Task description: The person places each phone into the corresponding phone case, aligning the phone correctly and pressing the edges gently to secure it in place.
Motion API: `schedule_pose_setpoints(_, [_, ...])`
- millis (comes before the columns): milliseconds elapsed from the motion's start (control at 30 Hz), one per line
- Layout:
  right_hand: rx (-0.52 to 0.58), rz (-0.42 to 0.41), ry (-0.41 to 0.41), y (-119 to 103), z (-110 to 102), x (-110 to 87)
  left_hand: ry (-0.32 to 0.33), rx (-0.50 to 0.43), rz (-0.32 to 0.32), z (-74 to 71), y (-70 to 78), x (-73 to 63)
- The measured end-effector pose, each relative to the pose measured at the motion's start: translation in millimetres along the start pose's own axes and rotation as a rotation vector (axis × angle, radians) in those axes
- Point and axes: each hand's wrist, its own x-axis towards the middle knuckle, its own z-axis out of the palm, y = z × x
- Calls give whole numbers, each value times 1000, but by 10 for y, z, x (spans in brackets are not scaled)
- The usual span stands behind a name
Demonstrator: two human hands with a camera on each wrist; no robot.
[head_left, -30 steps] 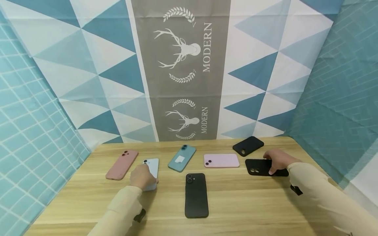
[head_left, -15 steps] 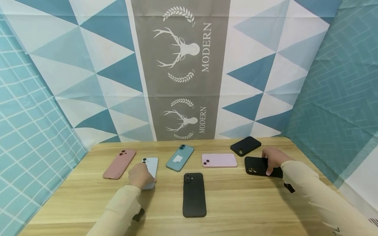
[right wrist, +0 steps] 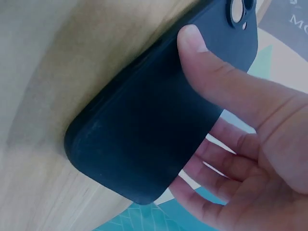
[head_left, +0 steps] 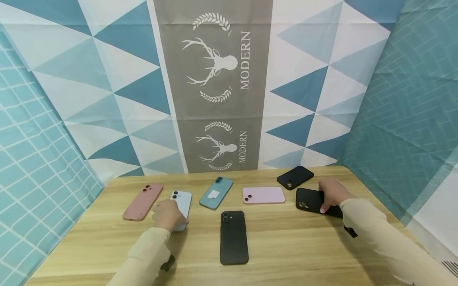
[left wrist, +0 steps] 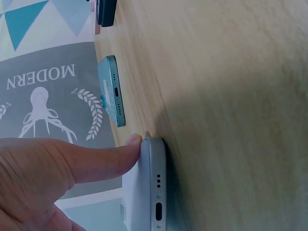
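Note:
My left hand point(head_left: 168, 214) lies over a white phone point(head_left: 184, 201), back up, near the table's left side. In the left wrist view its thumb point(left wrist: 106, 159) presses the phone's edge by the bottom corner; the other fingers are mostly hidden. On the right, my right hand point(head_left: 334, 194) holds a black phone case point(head_left: 309, 200) with camera cutouts. The right wrist view shows the thumb on the back of the case point(right wrist: 139, 115) and the other fingers at its opposite long edge. Whether the case is raised off the table, I cannot tell.
A pink phone point(head_left: 143, 201) lies left of the left hand. Between the hands are a teal phone point(head_left: 216, 193), a light pink phone point(head_left: 263, 195) and a black phone point(head_left: 234, 237). Another black case point(head_left: 295, 177) lies at the back of the wooden table point(head_left: 286, 250), before a patterned cloth.
The black case in my right hand has turned slightly, its right end nearer me. My left hand's fingers have loosened a little on the white phone. The head view has shifted slightly.

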Motion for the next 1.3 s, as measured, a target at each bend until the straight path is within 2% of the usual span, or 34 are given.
schedule_pose_setpoints(233, [-20, 0, 111, -4, 62, -145, -32, -45, 16, -29, -71, -26])
schedule_pose_setpoints(400, [-39, 16, 157, -8, 99, -168, -38, -5, 28, -57, -81, 40])
schedule_pose_setpoints(533, [-47, 49, 144, -22, 143, -174, -47, -20, 56, -62, -133, 83])
schedule_pose_setpoints(700, [-55, 114, 102, -18, 167, -215, -54, -97, 121, -89, -216, 88])
schedule_pose_setpoints(967, [-117, 155, 104, -83, 65, -199, -95, -194, 112, -205, -257, 161])
schedule_pose_setpoints(1200, [-135, 157, 99, -94, 125, -206, -170, -183, 147, -224, -392, 185])
schedule_pose_setpoints(1300, [-131, 161, 108, -91, 156, -223, -228, -235, 143, -227, -462, 192])
